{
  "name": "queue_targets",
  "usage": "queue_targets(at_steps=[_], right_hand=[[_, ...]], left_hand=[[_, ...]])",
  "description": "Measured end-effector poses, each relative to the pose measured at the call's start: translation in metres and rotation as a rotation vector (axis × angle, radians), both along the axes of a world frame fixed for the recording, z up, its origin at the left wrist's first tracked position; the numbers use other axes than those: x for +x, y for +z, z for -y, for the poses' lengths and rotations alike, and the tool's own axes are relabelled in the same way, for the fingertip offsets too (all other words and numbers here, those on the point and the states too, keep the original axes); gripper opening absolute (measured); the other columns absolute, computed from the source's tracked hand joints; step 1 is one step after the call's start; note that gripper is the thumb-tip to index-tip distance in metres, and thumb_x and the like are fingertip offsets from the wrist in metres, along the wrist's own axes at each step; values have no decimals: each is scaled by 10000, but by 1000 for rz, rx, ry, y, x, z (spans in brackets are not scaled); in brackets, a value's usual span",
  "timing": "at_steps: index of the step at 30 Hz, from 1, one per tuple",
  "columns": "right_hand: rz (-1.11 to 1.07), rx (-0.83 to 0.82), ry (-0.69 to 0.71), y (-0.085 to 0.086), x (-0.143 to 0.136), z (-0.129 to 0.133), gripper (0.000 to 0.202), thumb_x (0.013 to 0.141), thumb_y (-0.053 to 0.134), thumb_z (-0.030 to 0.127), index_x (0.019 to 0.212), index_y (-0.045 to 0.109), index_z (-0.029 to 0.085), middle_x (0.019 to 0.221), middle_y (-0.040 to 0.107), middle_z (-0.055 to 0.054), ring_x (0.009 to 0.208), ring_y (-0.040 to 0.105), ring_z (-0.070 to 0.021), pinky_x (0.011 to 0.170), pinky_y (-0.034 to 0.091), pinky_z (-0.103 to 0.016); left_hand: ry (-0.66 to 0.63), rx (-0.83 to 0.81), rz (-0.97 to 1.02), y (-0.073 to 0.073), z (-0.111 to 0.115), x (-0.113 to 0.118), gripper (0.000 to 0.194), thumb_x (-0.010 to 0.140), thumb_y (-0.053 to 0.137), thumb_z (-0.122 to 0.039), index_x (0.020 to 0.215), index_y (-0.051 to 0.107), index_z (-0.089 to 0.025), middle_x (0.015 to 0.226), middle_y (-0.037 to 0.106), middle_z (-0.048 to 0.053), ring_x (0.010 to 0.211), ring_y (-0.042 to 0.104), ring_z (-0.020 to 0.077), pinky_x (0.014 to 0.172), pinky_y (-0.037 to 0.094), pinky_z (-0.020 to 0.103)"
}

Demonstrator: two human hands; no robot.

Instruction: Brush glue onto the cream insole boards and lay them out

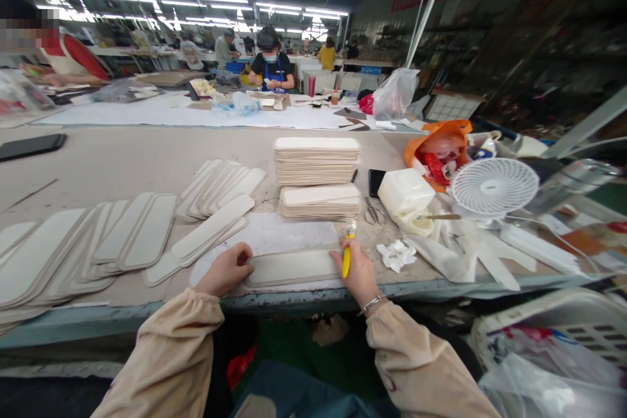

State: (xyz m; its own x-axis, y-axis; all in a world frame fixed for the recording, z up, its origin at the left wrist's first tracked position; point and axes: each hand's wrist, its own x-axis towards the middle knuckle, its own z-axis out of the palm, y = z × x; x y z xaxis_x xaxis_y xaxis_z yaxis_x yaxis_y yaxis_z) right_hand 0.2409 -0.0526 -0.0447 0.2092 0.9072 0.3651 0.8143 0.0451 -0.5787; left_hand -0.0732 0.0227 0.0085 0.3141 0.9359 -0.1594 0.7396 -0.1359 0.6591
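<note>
A long pale strip with rounded ends (294, 268) lies flat along the table's near edge, on a sheet of white paper (298, 230). At its left end my left hand (226, 270) is closed, with thumb and fingers pinching the edge. My right hand (360, 272) grips a yellow-handled brush (347, 258), its pale head pointing away from me. The thumb of that hand touches the strip's right end. Just beyond stand two neat stacks of similar strips, a low stack (321, 201) and a taller stack (317, 162) behind it.
Overlapping loose panels (147, 228) spread over the left side. To the right are scissors (375, 212), a phone (376, 181), a white plastic container (405, 192), crumpled tissue (396, 253) and a white fan (494, 187). A plastic basket (548, 313) stands below. Co-workers sit beyond.
</note>
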Motion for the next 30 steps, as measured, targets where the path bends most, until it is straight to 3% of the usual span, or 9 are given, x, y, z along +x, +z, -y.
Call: queue_targets(at_steps=[3,7,10,13,20,24,30], right_hand=[[-31,18,21,0,2,0,163,873,517,341,963,447,225,1034,662,-109,984,623,-284,838,492,-425],[-226,22,18,3,7,3,214,850,546,379,948,417,238,1048,657,-84,927,632,-255,818,488,-404],[-359,60,4,7,10,6,260,827,586,402,931,416,236,871,623,-27,741,601,-201,721,485,-347],[-487,122,-6,13,10,7,292,805,630,410,903,418,234,709,496,37,604,500,-152,606,453,-292],[-973,197,-81,24,8,-7,389,760,681,429,882,351,263,686,391,78,535,435,-112,488,469,-248],[-969,223,-128,30,14,-14,376,773,647,447,894,338,268,681,388,77,535,457,-122,506,475,-265],[-826,286,-146,33,20,-15,291,804,600,391,896,349,276,649,342,77,515,391,-128,477,371,-254]], left_hand=[[42,-52,216,-2,0,3,182,643,583,-294,765,479,-208,637,495,-59,588,468,132,573,338,249],[94,-112,475,-3,3,8,238,658,627,-318,796,470,-203,634,474,-72,588,447,113,573,344,231],[119,-144,623,-1,6,13,251,667,659,-296,799,469,-199,647,477,-74,600,442,98,574,351,214],[173,-189,751,2,9,19,288,652,702,-272,800,467,-198,687,498,-71,594,441,82,545,350,196],[274,-342,1009,9,24,44,362,608,788,-255,762,466,-191,720,547,-65,600,502,69,526,408,172],[345,-415,1071,12,34,59,410,559,826,-216,793,491,-189,715,563,-70,597,525,67,542,456,171],[366,-467,1096,11,39,66,394,552,829,-199,786,513,-178,712,590,-63,614,550,68,557,483,163]])
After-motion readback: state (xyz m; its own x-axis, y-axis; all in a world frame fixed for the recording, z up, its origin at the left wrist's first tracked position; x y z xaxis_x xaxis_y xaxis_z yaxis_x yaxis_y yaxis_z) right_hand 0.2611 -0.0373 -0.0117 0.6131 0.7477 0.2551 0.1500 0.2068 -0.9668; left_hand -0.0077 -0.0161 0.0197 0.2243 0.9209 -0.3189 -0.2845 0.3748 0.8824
